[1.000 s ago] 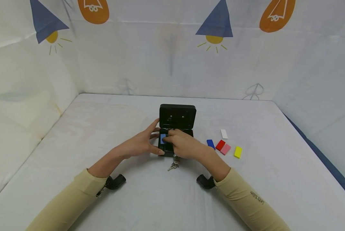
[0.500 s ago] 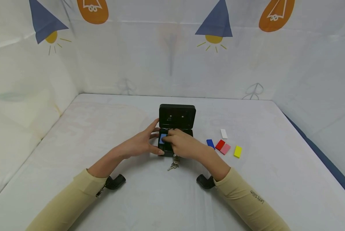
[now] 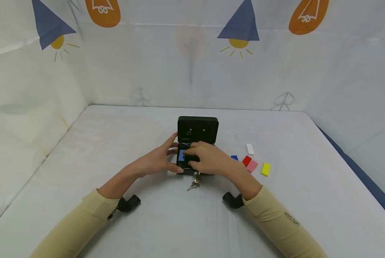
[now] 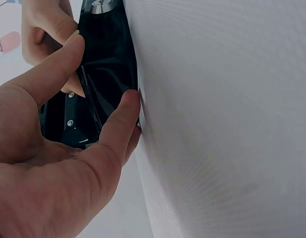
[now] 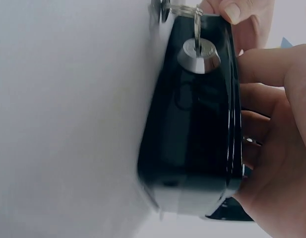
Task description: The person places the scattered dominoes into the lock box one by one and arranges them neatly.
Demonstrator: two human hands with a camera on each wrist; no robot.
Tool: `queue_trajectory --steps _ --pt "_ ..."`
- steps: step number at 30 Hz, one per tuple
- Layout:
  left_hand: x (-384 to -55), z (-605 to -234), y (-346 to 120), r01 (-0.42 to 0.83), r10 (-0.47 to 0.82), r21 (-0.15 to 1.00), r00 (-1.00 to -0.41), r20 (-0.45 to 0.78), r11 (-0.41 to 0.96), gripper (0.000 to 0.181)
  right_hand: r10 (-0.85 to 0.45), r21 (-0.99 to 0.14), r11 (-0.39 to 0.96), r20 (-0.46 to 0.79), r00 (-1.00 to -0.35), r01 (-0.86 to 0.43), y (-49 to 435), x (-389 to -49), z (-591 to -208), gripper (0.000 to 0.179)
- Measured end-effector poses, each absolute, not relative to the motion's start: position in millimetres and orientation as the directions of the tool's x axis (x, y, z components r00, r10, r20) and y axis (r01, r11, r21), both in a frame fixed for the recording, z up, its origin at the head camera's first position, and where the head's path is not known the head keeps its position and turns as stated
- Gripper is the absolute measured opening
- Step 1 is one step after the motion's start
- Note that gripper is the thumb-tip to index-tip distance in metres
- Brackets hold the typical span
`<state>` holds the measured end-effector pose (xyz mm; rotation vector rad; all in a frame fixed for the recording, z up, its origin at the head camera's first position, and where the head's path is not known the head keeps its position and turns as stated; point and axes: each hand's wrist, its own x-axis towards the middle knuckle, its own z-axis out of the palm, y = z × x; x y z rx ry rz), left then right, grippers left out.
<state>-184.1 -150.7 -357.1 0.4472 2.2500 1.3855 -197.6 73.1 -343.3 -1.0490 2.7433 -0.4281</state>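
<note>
A small black cash box [image 3: 198, 129] stands with its lid raised, and a bunch of keys [image 3: 194, 185] hangs from its front lock [image 5: 198, 57]. My left hand [image 3: 161, 159] grips the box's left end, thumb at the front corner and fingers along the side toward the hinge. Inside, at the left, lies a light blue block [image 3: 181, 155]. Over the box opening is my right hand [image 3: 210, 157], its thumb and index finger apart beside that block. In the right wrist view its fingers [image 5: 259, 99] reach over the rim, their tips partly hidden.
To the right of the box lie flat blocks: white [image 3: 250, 149], red [image 3: 246, 161], pink [image 3: 252, 166], yellow [image 3: 265, 169] and a dark blue one [image 3: 234, 157] partly behind the right hand. White fabric walls [image 3: 166, 71] enclose the white table [image 3: 179, 222].
My right hand has shifted slightly right, its thumb and index finger now spread apart and more of the box interior showing. The left hand and box have stayed put.
</note>
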Motion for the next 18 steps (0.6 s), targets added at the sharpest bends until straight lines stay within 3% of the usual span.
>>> queue_trajectory --steps 18 --pt "-185.2 -358.1 -150.5 0.021 0.478 0.895 -0.851 -0.218 0.445 0.124 -0.71 -0.412 0.642 -0.001 -0.704 -0.647 105.1 -207.7 -338.2 0.033"
